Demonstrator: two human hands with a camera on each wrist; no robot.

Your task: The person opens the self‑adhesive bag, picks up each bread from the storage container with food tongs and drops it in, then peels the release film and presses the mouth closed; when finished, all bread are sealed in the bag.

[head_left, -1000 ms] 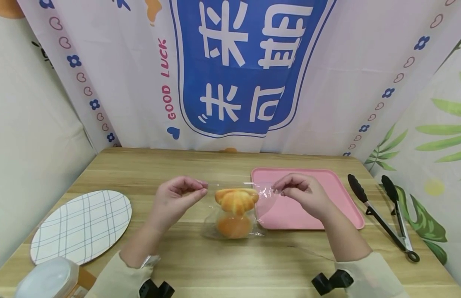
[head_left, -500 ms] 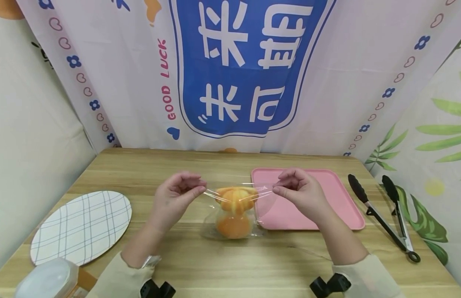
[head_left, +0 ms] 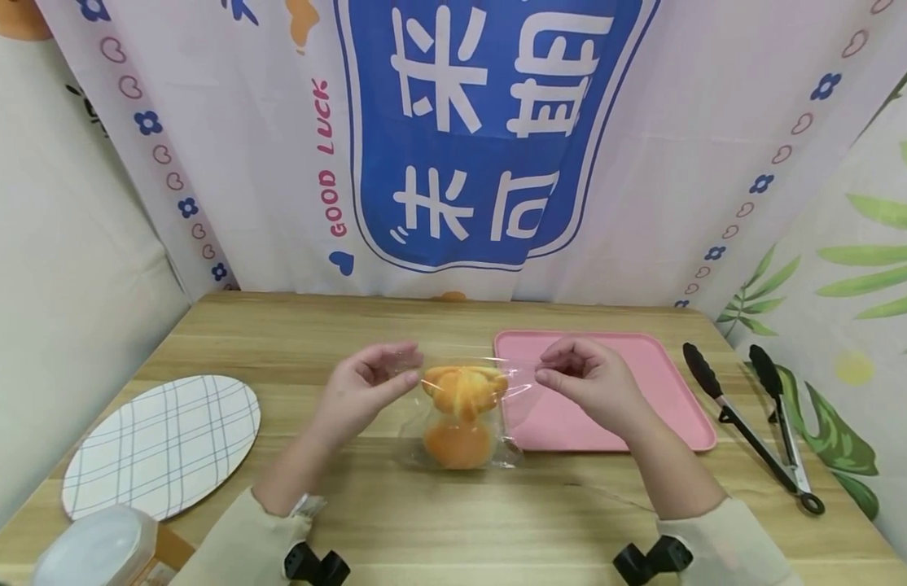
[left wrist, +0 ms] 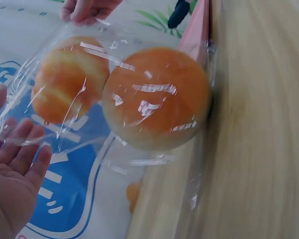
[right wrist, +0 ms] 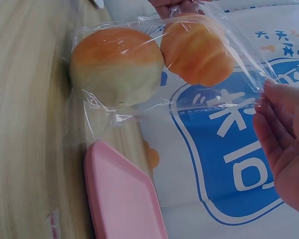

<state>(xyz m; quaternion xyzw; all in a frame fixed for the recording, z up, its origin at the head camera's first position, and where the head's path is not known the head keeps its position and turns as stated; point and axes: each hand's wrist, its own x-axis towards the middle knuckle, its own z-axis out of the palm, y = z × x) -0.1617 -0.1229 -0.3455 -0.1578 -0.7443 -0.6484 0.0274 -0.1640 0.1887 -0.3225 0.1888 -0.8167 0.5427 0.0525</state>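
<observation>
A clear plastic bag [head_left: 461, 415] stands upright at the middle of the table. Inside it, a round bun [left wrist: 157, 99] sits at the bottom, and a ridged bread roll [head_left: 464, 391] lies above it. At the bag's upper left edge is my left hand [head_left: 369, 382], its thumb and fingers apart and the fingertips against the film. My right hand [head_left: 589, 378] pinches the upper right corner between thumb and fingers, seen closely in the right wrist view. Film stretches between both hands over the roll.
Behind my right hand lies a pink tray [head_left: 644, 391], with black-tipped tongs [head_left: 761, 439] to its right. An oval checked board [head_left: 160, 448] is at the left, and a jar with a whitish lid [head_left: 94, 545] stands at the front left corner.
My left hand has moved right, closer to the bread, and its thumb and fingers have spread. The film between the hands has slackened. My right hand stays nearly in place.
</observation>
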